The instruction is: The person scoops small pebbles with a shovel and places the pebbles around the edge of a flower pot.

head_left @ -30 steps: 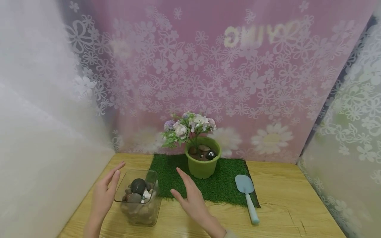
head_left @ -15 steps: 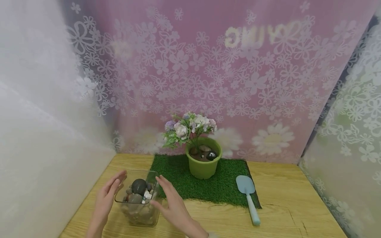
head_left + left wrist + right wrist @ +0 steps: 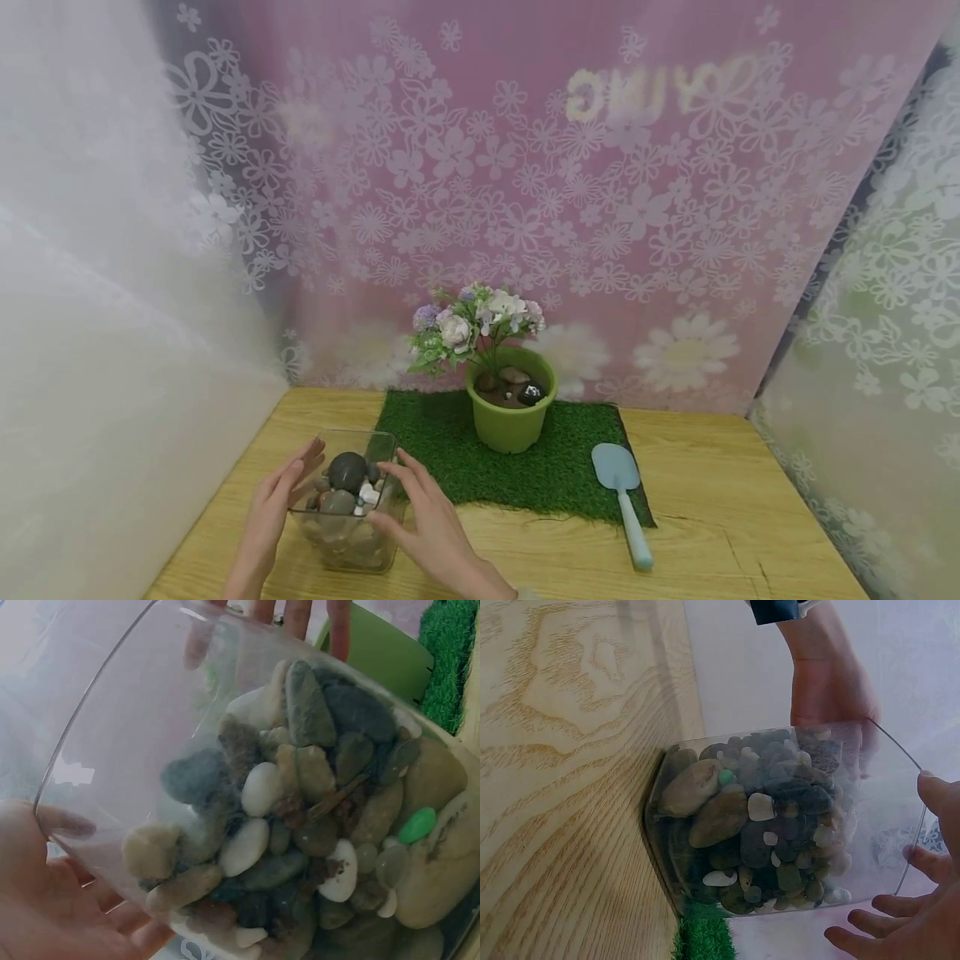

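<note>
A clear square container (image 3: 356, 431) stands at the front left of the table. Pebbles fill its lower part, with a large dark stone (image 3: 347, 472) on top and a few white pieces (image 3: 368, 493) beside it. At its left wall my left hand (image 3: 266, 504) holds on, thumb by the rim and the other fingers along the outside. My right hand (image 3: 431, 525) grips the right side near the rim, index finger over the edge. In the left wrist view a small green pebble (image 3: 418, 825) shows through the wall.
Artificial grass (image 3: 577, 475) lies behind and right of the container. On it stands a green pot (image 3: 512, 429) with flowers (image 3: 480, 321) and stones. A pale blue trowel (image 3: 625, 500) lies at its right edge. Patterned curtains (image 3: 525, 208) enclose the table.
My right hand has come leftwards onto the container's right rim. The left hand has closed in on its left wall. Pot, trowel and container stay in place.
</note>
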Available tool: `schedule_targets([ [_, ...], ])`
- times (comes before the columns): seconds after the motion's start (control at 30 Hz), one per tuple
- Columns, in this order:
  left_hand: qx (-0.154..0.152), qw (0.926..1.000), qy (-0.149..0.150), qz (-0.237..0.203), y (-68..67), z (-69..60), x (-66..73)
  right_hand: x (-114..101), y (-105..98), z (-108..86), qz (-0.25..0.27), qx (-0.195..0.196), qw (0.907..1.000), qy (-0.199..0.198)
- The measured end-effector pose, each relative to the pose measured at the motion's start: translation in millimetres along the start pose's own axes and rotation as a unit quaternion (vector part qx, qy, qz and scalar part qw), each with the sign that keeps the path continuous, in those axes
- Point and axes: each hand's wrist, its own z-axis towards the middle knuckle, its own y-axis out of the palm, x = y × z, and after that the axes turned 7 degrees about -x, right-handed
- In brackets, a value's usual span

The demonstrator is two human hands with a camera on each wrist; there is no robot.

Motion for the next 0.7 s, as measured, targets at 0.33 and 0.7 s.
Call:
schedule_targets([
  [0.33,0.035,0.9993,-0.008,-0.005,7.8,-2.7,3.5,-2,1,0.0,0.011,-0.002,0.9999,0.009],
  [0.7,0.052,0.9982,-0.031,0.006,15.2,-3.0,5.4,0,3,-1.4,0.015,-0.002,0.9999,0.005],
])
